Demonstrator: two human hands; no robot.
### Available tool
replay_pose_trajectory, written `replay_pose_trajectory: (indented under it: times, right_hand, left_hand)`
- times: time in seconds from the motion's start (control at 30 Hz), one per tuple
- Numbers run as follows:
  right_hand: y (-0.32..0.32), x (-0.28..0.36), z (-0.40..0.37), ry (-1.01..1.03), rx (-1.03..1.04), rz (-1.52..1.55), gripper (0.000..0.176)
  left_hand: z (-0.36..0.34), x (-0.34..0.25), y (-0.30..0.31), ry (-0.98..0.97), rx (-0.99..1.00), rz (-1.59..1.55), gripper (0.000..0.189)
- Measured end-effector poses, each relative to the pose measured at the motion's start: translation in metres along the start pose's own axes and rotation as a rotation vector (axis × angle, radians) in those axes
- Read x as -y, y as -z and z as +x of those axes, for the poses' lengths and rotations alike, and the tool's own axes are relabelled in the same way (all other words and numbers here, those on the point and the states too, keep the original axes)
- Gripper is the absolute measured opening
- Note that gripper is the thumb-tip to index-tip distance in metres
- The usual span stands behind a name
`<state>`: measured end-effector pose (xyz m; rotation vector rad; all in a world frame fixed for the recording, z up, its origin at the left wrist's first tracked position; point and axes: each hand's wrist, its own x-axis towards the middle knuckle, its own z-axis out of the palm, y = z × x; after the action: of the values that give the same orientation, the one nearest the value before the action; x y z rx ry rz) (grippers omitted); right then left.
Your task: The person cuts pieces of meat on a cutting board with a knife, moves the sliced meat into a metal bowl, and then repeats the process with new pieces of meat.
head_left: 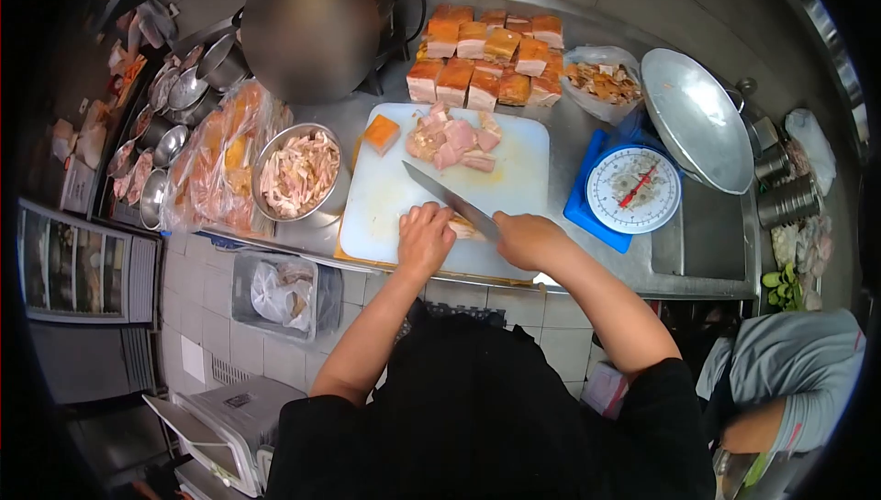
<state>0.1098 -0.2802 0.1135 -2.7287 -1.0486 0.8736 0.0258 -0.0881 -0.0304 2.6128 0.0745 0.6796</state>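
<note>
A long knife (450, 197) is held by its handle in my right hand (529, 242), its blade slanting up and left over the white cutting board (367, 216). Under the blade, near the board's front edge, lies a piece of meat (468, 229). My left hand (426, 238) rests beside it with the fingers bent and drawn together; what they touch is partly hidden. Sliced pale meat (454, 140) is heaped towards the back of the board, and an orange-skinned block (381, 134) sits at its back left.
A bowl of cut meat (298, 172) and bagged meat (216, 170) stand left. Stacked meat blocks (484, 58) and a bag of scraps (601, 83) are behind. A blue scale (633, 190) with a metal pan (695, 119) is right. A person in grey (794, 372) is at lower right.
</note>
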Motion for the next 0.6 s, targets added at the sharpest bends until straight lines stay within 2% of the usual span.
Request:
replay_pose_trajectory:
  times: [0.07,0.13,0.23,0.3,0.33,0.43,0.47,0.53,0.57,0.6]
  right_hand:
    - [-0.029,0.0,0.012,-0.029,-0.037,0.051,0.035]
    - [-0.03,-0.004,0.023,-0.064,-0.087,0.095,0.036]
    - [-0.008,-0.006,0.03,-0.011,0.014,0.118,0.038]
    - [0.017,0.004,0.015,-0.084,0.171,0.117,0.039]
    - [0.005,0.003,0.015,-0.08,0.185,0.117,0.039]
    - [-0.046,-0.002,0.027,0.03,-0.173,0.063,0.037]
    - [-0.047,-0.009,0.035,0.031,-0.175,0.06,0.037]
    - [-0.017,-0.002,0.04,-0.005,0.036,0.223,0.041]
    - [-0.002,0.002,0.031,-0.006,0.033,0.222,0.041]
    - [0.023,0.014,0.014,-0.078,0.126,0.242,0.041]
  left_hand:
    - [0.003,-0.001,-0.001,0.009,0.004,0.004,0.028]
    - [0.004,0.001,-0.002,0.011,-0.002,0.006,0.026]
    - [0.0,0.002,-0.001,0.012,0.006,0.005,0.025]
    - [0.003,0.001,-0.003,0.027,0.004,-0.008,0.025]
    - [0.002,0.001,-0.003,0.02,0.001,-0.011,0.024]
    - [0.003,0.002,0.0,0.01,-0.019,-0.013,0.022]
    - [0.004,0.001,0.001,0.006,-0.03,-0.011,0.022]
    - [0.002,0.002,0.003,-0.002,-0.028,-0.016,0.022]
    - [0.003,0.002,0.003,-0.013,-0.027,-0.024,0.022]
    - [0.005,0.001,0.003,-0.012,-0.028,-0.027,0.022]
